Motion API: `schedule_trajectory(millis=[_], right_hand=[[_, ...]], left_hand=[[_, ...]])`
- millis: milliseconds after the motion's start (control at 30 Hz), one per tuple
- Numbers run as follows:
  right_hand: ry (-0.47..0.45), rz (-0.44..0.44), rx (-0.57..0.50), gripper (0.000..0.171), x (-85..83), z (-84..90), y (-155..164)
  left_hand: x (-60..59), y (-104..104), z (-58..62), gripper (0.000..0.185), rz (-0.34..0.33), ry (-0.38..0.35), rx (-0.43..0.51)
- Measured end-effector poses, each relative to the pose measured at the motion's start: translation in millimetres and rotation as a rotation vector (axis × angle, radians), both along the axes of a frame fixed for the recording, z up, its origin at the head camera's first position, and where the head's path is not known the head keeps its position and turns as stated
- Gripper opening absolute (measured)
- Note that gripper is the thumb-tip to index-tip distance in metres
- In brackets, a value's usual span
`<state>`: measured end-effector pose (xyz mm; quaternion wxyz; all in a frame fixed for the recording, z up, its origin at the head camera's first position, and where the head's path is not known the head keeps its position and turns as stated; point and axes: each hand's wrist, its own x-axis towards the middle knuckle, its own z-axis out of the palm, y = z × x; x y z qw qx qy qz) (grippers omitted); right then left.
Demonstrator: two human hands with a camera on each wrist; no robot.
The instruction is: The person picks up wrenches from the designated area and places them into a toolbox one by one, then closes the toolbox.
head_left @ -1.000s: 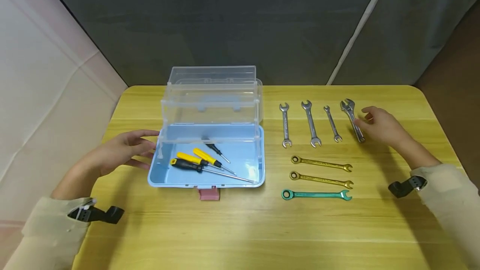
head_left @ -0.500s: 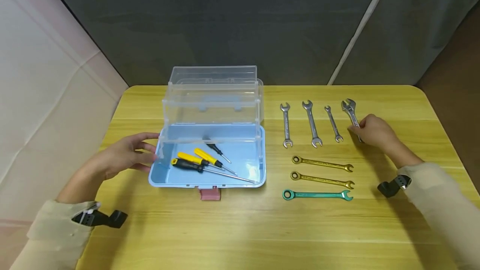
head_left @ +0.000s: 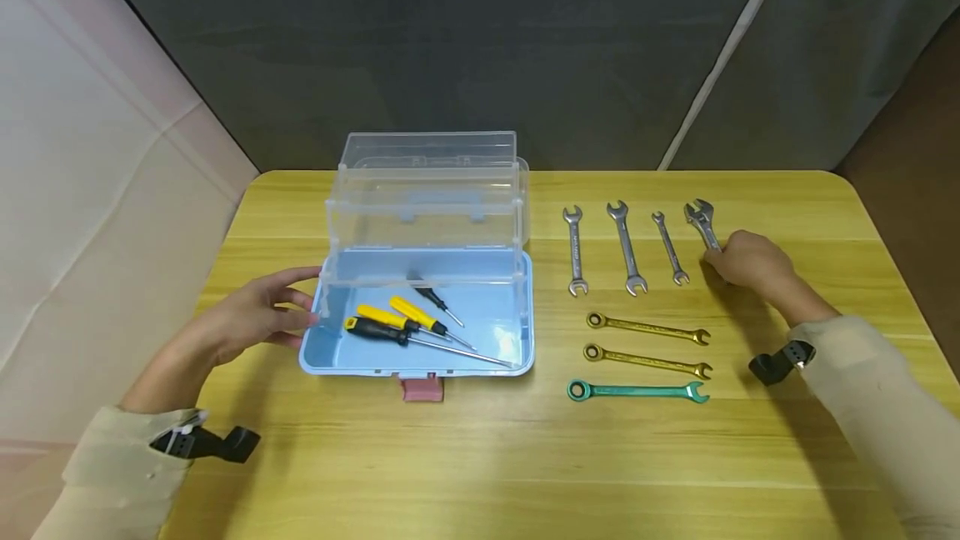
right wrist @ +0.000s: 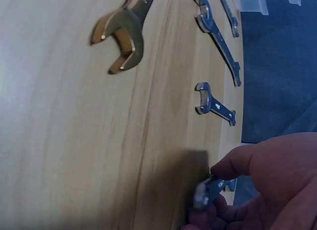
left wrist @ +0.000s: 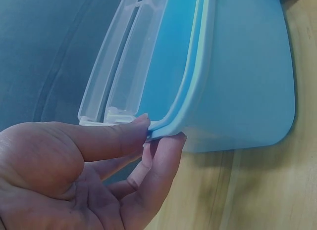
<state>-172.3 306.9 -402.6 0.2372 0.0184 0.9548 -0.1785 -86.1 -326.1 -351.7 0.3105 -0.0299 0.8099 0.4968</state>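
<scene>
My left hand [head_left: 251,315] is at the left side of a blue toolbox [head_left: 416,372]. In the left wrist view its thumb and a finger pinch the rim [left wrist: 185,109]. Inside the box lie several screwdrivers, among them one with a black handle [head_left: 375,329] and one with a yellow handle [head_left: 412,312]. At the far right, my right hand [head_left: 753,263] grips an adjustable wrench [head_left: 702,222] by its handle. The right wrist view shows the handle end [right wrist: 203,193] between thumb and fingers; the wrench head is mostly hidden there.
Clear trays [head_left: 420,223] stand raised behind the box, and a pink latch [head_left: 422,388] hangs in front. Silver open-end wrenches [head_left: 626,248] lie left of my right hand. Gold wrenches [head_left: 648,327] and a green wrench [head_left: 637,391] lie nearer. A dark curtain [head_left: 450,40] hangs behind the table.
My right hand has moved left onto the adjustable wrench and closed its fingers round the handle. My left hand has moved slightly right and taken hold of the toolbox rim.
</scene>
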Motion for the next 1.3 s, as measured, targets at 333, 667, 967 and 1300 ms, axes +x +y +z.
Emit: schedule_trajectory(millis=[333,667,967,1300], right_hand=[[0.125,-0.127,-0.135,0.075,12.0,-9.8,2.9],[0.355,-0.218,-0.314,0.072,22.0,-30.4,5.4],[0.468,-0.278,-0.347,0.049,24.3,-38.0,0.9],[0.51,-0.249,-0.414,0.049,23.7,-34.5,-1.1]], left_hand=[[1.2,-0.7,-2.4,0.079,0.011,-0.011,-0.004],[2.0,-0.6,-1.1,0.077,0.006,0.002,0.001],[2.7,-1.3,-1.8,0.076,0.008,0.004,0.011],[2.5,-0.9,-2.4,0.076,0.002,0.014,0.009]])
